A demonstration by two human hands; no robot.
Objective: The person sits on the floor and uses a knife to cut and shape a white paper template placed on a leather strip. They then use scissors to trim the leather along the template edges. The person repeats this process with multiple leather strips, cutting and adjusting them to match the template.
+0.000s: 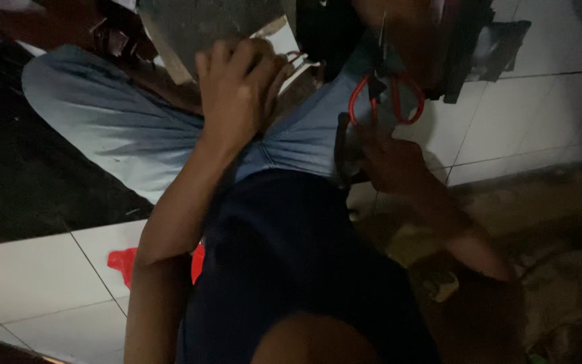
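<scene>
White floor tiles [28, 283] with dark grout lines. Red scrap [124, 261] lying on tile beside dark shirt [291, 256]. Light blue jeans [122, 128] over bent knee. Brownish mat [560, 269] at right.

Single head view — looks steeply down, close over lap [291, 243] and tiled floor [28, 283]; seemingly tilted.

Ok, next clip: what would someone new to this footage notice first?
Probably the red-handled scissors, upper middle, with the right hand just below them; whether it grips them is unclear in the dim light. Next, the left hand at top centre, closed on something pale above the light blue trousers. A red scrap lies on the white floor tiles at lower left.
</scene>
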